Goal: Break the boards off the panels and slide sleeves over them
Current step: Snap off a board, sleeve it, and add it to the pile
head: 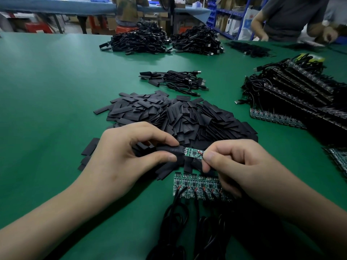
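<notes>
My left hand (pixel 131 152) pinches a black sleeve (pixel 169 150) between thumb and forefinger. My right hand (pixel 238 164) pinches the wired end of a small green board (pixel 193 152). The board's left end sits at the sleeve's mouth, with most of the board still showing. Just below my hands a panel of several joined green boards (pixel 195 186) lies on the green table (pixel 47 109), its black cables (pixel 176 218) trailing toward me. A large heap of loose black sleeves (pixel 178 117) lies right behind my hands.
Stacked panels with cables (pixel 296 94) fill the right side. A small bundle of sleeved cables (pixel 176 81) lies past the sleeve heap, with bigger cable heaps (pixel 163 41) farther back. Another person (pixel 293 17) works at the far right corner.
</notes>
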{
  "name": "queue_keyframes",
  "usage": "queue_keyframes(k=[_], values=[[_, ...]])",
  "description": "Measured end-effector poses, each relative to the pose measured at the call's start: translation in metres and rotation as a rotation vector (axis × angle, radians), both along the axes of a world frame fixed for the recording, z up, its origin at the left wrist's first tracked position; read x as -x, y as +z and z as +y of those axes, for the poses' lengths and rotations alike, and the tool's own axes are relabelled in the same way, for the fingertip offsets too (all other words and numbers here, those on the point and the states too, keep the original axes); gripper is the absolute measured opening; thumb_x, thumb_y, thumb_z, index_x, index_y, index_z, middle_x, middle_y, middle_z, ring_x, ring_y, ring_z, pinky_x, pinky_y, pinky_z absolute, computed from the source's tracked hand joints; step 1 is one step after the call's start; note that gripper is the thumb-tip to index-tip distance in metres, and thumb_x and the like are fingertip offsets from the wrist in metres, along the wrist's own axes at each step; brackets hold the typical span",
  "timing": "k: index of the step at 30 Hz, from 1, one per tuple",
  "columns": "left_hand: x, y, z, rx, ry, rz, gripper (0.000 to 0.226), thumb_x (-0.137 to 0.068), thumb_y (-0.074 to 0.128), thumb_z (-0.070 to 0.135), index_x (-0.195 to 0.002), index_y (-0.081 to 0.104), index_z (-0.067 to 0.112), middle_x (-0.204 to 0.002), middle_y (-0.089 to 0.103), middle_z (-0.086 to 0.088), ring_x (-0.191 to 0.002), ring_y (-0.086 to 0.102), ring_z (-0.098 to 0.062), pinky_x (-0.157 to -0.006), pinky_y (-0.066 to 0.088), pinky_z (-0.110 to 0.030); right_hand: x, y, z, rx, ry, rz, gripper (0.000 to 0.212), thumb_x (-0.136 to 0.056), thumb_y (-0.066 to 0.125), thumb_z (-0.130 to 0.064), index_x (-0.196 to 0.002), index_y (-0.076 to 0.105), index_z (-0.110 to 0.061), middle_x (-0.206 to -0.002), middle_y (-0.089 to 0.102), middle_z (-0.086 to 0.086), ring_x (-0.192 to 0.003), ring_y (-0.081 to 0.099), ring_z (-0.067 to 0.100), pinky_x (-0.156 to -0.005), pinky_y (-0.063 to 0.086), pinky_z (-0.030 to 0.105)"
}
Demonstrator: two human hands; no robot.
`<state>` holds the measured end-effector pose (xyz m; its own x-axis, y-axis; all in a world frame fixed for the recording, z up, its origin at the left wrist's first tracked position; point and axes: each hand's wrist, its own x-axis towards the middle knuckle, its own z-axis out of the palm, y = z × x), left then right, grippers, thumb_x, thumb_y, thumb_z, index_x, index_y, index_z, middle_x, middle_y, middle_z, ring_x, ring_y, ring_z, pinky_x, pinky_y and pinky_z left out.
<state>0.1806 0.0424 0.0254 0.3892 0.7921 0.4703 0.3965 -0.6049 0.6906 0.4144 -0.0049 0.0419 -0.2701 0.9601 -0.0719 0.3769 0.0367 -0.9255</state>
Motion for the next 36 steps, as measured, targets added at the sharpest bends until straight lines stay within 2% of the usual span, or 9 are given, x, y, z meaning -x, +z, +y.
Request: queue_keyframes(k=[2, 4, 6, 9, 11, 13, 22, 31, 36], values=[[0.0, -0.001, 0.0, 0.046, -0.009, -0.011, 0.018, -0.072, 0.079, 0.043, -0.09, 0.074, 0.042, -0.09, 0.072, 0.014, -0.086, 0.068, -0.008, -0.078, 0.046, -0.013, 0.0, -0.002, 0.0, -0.064, -0.014, -0.082, 0.033, -0.102, 0.056, -0.038, -0.076, 0.067, -0.02, -0.045, 0.04, -0.002, -0.041, 0.031, 0.008, -0.044, 0.027, 0.025], [0.001, -0.003, 0.002, 0.098, -0.012, -0.022, 0.018, -0.07, 0.078, 0.045, -0.087, 0.076, 0.044, -0.088, 0.072, 0.013, -0.083, 0.068, -0.009, -0.076, 0.049, -0.015, 0.0, -0.002, 0.0, -0.116, -0.026, -0.151, 0.031, -0.093, 0.054, -0.047, -0.078, 0.068, -0.024, -0.048, 0.039, -0.002, -0.046, 0.031, 0.013, -0.049, 0.026, 0.031], [0.002, -0.005, 0.003, 0.151, -0.02, -0.035, 0.02, -0.069, 0.079, 0.043, -0.088, 0.077, 0.043, -0.087, 0.073, 0.011, -0.079, 0.069, -0.009, -0.074, 0.052, -0.019, -0.001, -0.002, 0.001, -0.118, -0.028, -0.149, 0.03, -0.089, 0.053, -0.048, -0.079, 0.068, -0.024, -0.049, 0.038, -0.001, -0.048, 0.031, 0.016, -0.05, 0.026, 0.033], [0.003, -0.006, 0.004, 0.225, -0.036, -0.068, 0.021, -0.068, 0.08, 0.043, -0.089, 0.077, 0.044, -0.085, 0.075, 0.007, -0.075, 0.069, -0.007, -0.072, 0.054, -0.021, -0.002, -0.001, 0.001, -0.068, -0.016, -0.112, 0.032, -0.099, 0.056, -0.042, -0.078, 0.068, -0.021, -0.046, 0.04, -0.003, -0.044, 0.032, 0.012, -0.046, 0.026, 0.026], [0.003, -0.007, 0.004, 0.243, -0.037, -0.076, 0.023, -0.068, 0.081, 0.044, -0.091, 0.077, 0.043, -0.083, 0.075, 0.006, -0.073, 0.068, -0.011, -0.069, 0.054, -0.025, -0.003, 0.001, 0.001, -0.028, -0.005, -0.082, 0.028, -0.098, 0.055, -0.033, -0.077, 0.067, -0.018, -0.045, 0.04, -0.003, -0.041, 0.03, 0.011, -0.043, 0.026, 0.02], [0.003, -0.007, 0.005, 0.229, -0.029, -0.068, 0.024, -0.068, 0.081, 0.046, -0.091, 0.077, 0.044, -0.084, 0.074, 0.005, -0.074, 0.068, -0.013, -0.069, 0.054, -0.027, -0.003, 0.002, 0.001, -0.002, 0.01, -0.061, 0.028, -0.098, 0.055, -0.031, -0.075, 0.066, -0.017, -0.044, 0.039, -0.001, -0.039, 0.029, 0.01, -0.042, 0.025, 0.018], [0.001, -0.005, 0.002, 0.061, -0.058, 0.045, 0.021, -0.076, 0.078, 0.036, -0.098, 0.078, 0.036, -0.096, 0.07, 0.011, -0.091, 0.068, -0.011, -0.078, 0.049, -0.017, -0.002, 0.003, -0.001, 0.032, 0.012, -0.048, 0.029, -0.1, 0.055, -0.029, -0.075, 0.067, -0.019, -0.043, 0.039, -0.002, -0.037, 0.028, 0.007, -0.04, 0.023, 0.018], [-0.002, -0.001, -0.006, -0.053, -0.032, 0.089, 0.018, -0.081, 0.082, 0.035, -0.098, 0.08, 0.032, -0.096, 0.068, 0.013, -0.09, 0.067, -0.007, -0.077, 0.044, -0.009, -0.002, 0.0, 0.0, -0.025, -0.022, -0.09, 0.026, -0.097, 0.056, -0.033, -0.078, 0.068, -0.019, -0.043, 0.04, -0.007, -0.038, 0.028, 0.007, -0.04, 0.023, 0.02], [-0.004, 0.003, -0.008, -0.188, -0.02, 0.187, 0.019, -0.082, 0.077, 0.031, -0.1, 0.08, 0.025, -0.096, 0.068, 0.013, -0.091, 0.066, -0.002, -0.082, 0.045, -0.01, -0.003, 0.002, 0.0, 0.108, -0.007, 0.022, 0.033, -0.101, 0.055, -0.029, -0.073, 0.069, -0.022, -0.04, 0.042, 0.002, -0.034, 0.029, 0.01, -0.04, 0.025, 0.019]])
